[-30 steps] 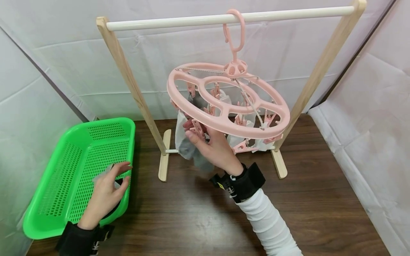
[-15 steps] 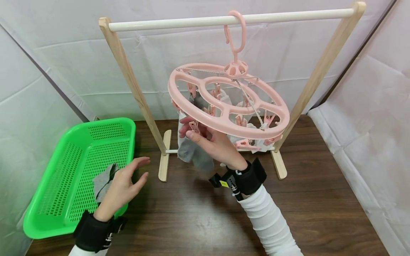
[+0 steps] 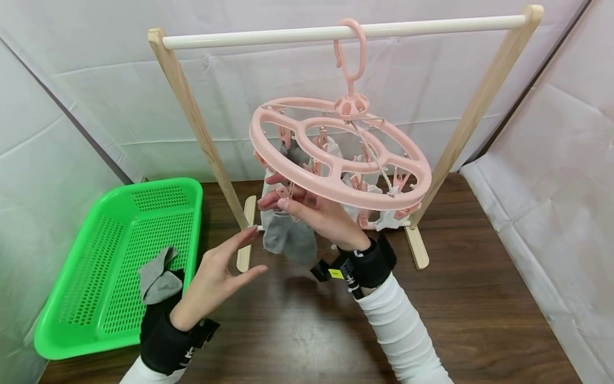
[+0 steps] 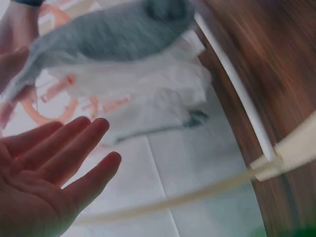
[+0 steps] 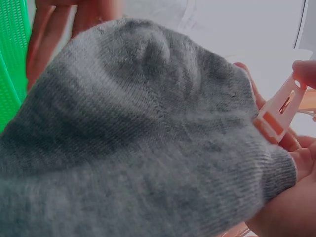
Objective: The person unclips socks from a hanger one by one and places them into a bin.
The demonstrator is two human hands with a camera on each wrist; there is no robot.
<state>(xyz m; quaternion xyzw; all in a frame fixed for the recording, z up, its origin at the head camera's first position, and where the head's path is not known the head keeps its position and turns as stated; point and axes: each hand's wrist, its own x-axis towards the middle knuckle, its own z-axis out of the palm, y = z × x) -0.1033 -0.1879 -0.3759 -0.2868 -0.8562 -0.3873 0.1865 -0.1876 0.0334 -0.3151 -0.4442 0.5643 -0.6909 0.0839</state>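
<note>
A pink round clip hanger (image 3: 307,181) hangs tilted, with several light and grey socks clipped beneath its ring. Under the ring's front left edge, my right hand (image 3: 326,218) pinches a pink clothespin (image 3: 284,193). The right wrist view has this clothespin (image 5: 280,113) at the cuff of a grey sock (image 5: 133,108), the thumb at its upper end. In the head view the grey sock (image 3: 290,237) dangles below my fingers. My left hand (image 3: 216,280), fingers extended and thumb apart, holds nothing and is left of that sock. The left wrist view is blurred.
A green basket (image 3: 81,256) stands at the left, holding a grey sock (image 3: 160,280) and something black (image 3: 165,309). A wooden-legged rack (image 3: 196,122) with a white top bar (image 3: 249,38) carries the hanger. Pale cloth walls (image 3: 551,176) enclose the dark wooden table (image 3: 455,320).
My left hand has moved right and up, out of the basket towards the hanging grey sock, uncovering the grey sock in the basket. The clothespin in my right hand has tilted and shifted slightly left.
</note>
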